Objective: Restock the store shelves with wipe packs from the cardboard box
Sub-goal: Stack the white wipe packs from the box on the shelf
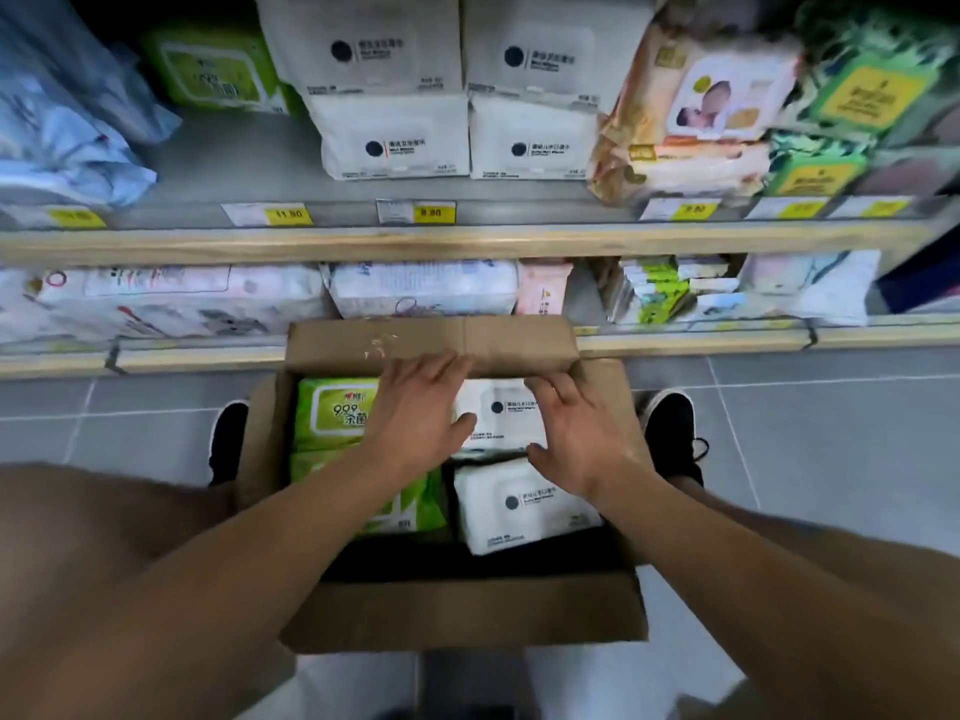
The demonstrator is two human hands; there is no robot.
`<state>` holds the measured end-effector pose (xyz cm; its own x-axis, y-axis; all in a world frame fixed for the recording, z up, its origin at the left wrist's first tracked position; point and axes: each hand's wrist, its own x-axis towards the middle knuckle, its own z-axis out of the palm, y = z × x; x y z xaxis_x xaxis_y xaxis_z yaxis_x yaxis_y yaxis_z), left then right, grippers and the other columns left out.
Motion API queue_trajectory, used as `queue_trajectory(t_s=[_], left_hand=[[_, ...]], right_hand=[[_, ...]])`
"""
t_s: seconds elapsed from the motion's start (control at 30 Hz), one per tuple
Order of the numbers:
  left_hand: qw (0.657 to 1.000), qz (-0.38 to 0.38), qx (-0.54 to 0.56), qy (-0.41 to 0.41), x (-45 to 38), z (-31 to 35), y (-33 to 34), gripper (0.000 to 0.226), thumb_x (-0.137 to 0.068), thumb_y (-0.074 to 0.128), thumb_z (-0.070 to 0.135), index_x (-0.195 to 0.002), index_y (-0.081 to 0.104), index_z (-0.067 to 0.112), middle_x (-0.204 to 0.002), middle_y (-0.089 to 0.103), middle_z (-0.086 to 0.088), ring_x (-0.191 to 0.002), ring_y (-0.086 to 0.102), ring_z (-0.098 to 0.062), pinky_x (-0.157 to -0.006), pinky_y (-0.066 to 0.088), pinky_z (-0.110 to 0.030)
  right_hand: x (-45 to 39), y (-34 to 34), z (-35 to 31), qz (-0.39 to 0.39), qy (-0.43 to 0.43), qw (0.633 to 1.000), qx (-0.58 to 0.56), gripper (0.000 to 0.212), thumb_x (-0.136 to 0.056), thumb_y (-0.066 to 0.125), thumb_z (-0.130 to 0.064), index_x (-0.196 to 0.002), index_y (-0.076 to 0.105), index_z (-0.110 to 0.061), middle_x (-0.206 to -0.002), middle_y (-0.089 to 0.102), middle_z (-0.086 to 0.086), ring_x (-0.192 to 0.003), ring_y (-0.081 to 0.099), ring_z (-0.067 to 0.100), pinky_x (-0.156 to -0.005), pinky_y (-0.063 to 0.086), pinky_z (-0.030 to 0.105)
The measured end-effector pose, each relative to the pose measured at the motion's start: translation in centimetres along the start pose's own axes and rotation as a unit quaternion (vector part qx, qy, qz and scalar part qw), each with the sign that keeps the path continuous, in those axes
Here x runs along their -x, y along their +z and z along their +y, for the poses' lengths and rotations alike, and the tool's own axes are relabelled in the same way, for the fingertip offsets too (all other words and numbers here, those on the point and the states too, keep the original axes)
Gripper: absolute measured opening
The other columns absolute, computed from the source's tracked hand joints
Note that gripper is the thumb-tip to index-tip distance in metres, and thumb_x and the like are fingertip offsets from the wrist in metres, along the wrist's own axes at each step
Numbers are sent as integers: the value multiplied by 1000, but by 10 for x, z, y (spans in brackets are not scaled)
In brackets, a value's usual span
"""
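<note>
Two bare hands reach into an open cardboard box point(457, 610) standing on the grey tiled floor point(810, 433) in front of the store shelves. The left hand point(415, 413) and the right hand point(582, 433) are spread wide, fingers apart, flanking a white wipe pack point(501, 415) at the box's far right corner; they touch its sides, but whether they grip it yet I cannot tell. A second white wipe pack point(519, 506) lies just nearer in the box, and green wipe packs point(337, 423) fill the left side, at least two, though the left forearm hides part of them. On the upper shelf point(467, 236) four white packs point(395, 137) stand in two stacks of two, with one green pack point(213, 70) to their left and patterned packs toward the right edge. Yellow price tags point(434, 213) line that shelf's front edge. The lower shelf point(701, 340) holds pale, printed packs. Two black shoes point(670, 433) stand either side of the box.
</note>
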<state>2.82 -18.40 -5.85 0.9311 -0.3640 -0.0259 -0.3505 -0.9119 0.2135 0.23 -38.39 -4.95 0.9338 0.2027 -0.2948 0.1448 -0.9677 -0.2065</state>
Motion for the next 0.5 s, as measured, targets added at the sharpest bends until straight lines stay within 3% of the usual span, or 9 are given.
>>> queue_trajectory(t_s=[0.2, 0.33, 0.5], left_hand=[[995, -70, 64, -25, 35, 13, 45, 67, -78, 66, 37, -138, 45, 15, -143, 46, -9, -125, 46, -33, -106, 36, -43], [982, -175, 72, -8, 50, 27, 78, 74, -80, 61, 39, -145, 30, 21, -151, 33, -1, -135, 33, -25, -107, 35, -37], [961, -262, 89, -21, 46, 27, 109, 89, -77, 67, 40, -148, 18, 15, -152, 26, -8, -137, 28, -27, -108, 31, -34]], right_hand=[[23, 47, 15, -94, 13, 996, -6, 79, -80, 66, -33, -147, 25, -20, -150, 27, 3, -138, 25, 29, -112, 30, 41], [22, 65, 28, -138, 23, 990, 3, 80, -83, 64, -28, -149, 20, -20, -153, 23, 3, -140, 22, 30, -115, 26, 39], [19, 75, 38, -170, 18, 985, 33, 75, -85, 61, -29, -147, 21, -20, -155, 19, 2, -142, 18, 28, -113, 25, 39]])
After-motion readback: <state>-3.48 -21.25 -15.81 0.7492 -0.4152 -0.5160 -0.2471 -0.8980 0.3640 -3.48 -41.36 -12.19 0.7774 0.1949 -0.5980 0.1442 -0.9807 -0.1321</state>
